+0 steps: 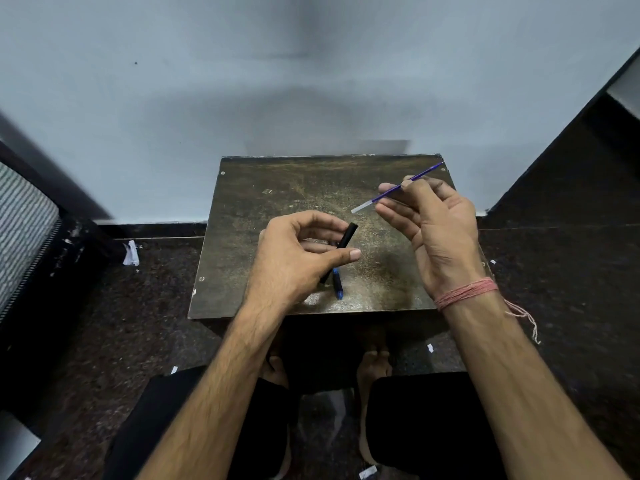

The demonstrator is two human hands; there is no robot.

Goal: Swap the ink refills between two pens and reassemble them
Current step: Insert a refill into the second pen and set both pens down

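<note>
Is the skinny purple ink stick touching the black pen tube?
Apart. The head view shows bare table between the refill in the right hand and the black barrel.

Above the table (263,216), the barrel (347,236) is left of the refill (391,192); a pen (337,284) lies beneath.

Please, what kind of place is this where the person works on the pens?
Probably a plain room at home, not a workshop: a small worn table stands against a bare pale wall, on a dark speckled stone floor with paper scraps, and the person sits barefoot.
</note>
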